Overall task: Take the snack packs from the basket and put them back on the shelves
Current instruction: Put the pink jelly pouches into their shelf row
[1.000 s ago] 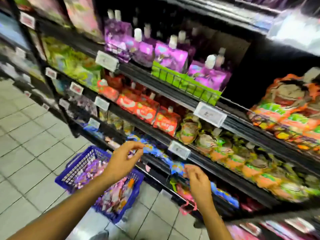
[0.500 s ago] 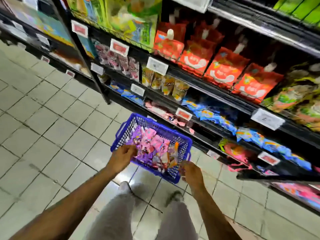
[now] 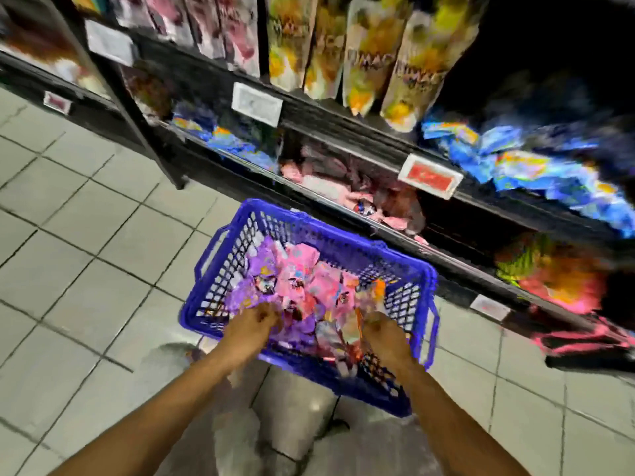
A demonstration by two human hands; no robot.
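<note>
A blue plastic basket (image 3: pixel 347 245) stands on the tiled floor in front of the shelves, filled with several pink and purple snack packs (image 3: pixel 302 280). Both my hands reach down into its near end. My left hand (image 3: pixel 252 324) has its fingers curled down into the purple packs; blur hides whether it grips one. My right hand (image 3: pixel 386 338) curls its fingers round a white and orange pack (image 3: pixel 354 333) that stands up beside the thumb. The lowest shelf (image 3: pixel 343 197) behind the basket holds similar pink packs.
The black shelving runs from upper left to right. It holds blue packs (image 3: pixel 515 166), tall yellow pouches (image 3: pixel 364 56) and price tags (image 3: pixel 429 176). A black upright post (image 3: pixel 151 132) meets the floor left of the basket. Grey floor tiles (image 3: pixel 86 235) spread to the left. My legs are below the basket.
My view dropped from the shelves to the basket. Both hands came down from the blue packs on the shelf and now reach in among the packs in the basket.
</note>
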